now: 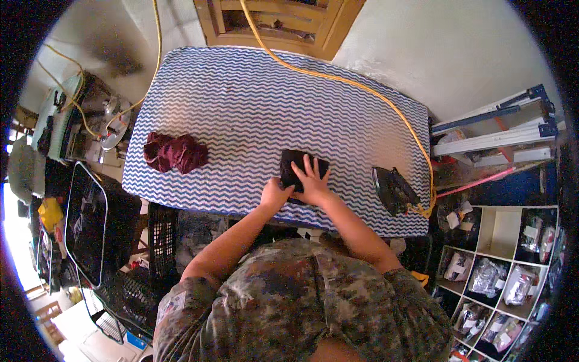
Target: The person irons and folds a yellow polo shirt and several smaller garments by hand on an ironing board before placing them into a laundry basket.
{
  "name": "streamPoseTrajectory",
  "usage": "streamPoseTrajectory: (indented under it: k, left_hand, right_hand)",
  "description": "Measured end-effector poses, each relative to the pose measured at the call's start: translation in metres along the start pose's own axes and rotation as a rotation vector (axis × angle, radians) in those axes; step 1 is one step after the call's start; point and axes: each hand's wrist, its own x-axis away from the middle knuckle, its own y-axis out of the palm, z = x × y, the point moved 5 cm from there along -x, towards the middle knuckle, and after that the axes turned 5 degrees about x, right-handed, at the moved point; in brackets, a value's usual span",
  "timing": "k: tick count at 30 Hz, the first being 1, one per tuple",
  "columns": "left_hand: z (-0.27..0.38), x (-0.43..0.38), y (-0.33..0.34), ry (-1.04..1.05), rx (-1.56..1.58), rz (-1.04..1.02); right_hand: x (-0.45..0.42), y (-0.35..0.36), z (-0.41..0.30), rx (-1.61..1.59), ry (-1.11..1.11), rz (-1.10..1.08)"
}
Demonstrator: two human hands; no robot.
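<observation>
A small bundle of black folded cloth [289, 164] lies near the front edge of a padded ironing table. My right hand [312, 181] rests flat on top of it, fingers spread. At the cloth's near left corner, my left hand [275, 195] has its fingers curled around the edge; the fingertips are partly hidden. To the right, an electric iron [394, 190] with a dark body rests on the table, apart from both hands. A crumpled maroon garment [175, 153] sits at the left.
Blue-and-white zigzag fabric covers the ironing table [253, 99]. A yellow hose or cord [334, 78] crosses its back and right side to the iron. On the right are a folded ladder [497, 138] and a cubby shelf [497, 233] with bagged items. A black plastic crate [162, 240] stands below left.
</observation>
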Motion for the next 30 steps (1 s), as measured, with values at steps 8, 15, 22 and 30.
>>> streamPoseTrajectory:
  k: [8,15,22,30]
  left_hand:
    - [0.089,-0.015,-0.010,0.341,0.079,0.124]
    - [0.131,0.036,-0.030,0.981,-0.532,-0.193]
    - [0.010,0.069,-0.022,0.890,-0.671,-0.407]
    - [-0.008,0.070,-0.101,0.580,-0.172,-0.032]
  right_hand:
    - [0.091,-0.065,0.197,0.114,0.504,0.650]
    - [0.110,-0.060,0.243,-0.003,0.488,0.306]
    - [0.105,-0.063,0.254,-0.094,0.539,0.156]
    - [0.060,-0.093,0.119,-0.063,0.184,0.161]
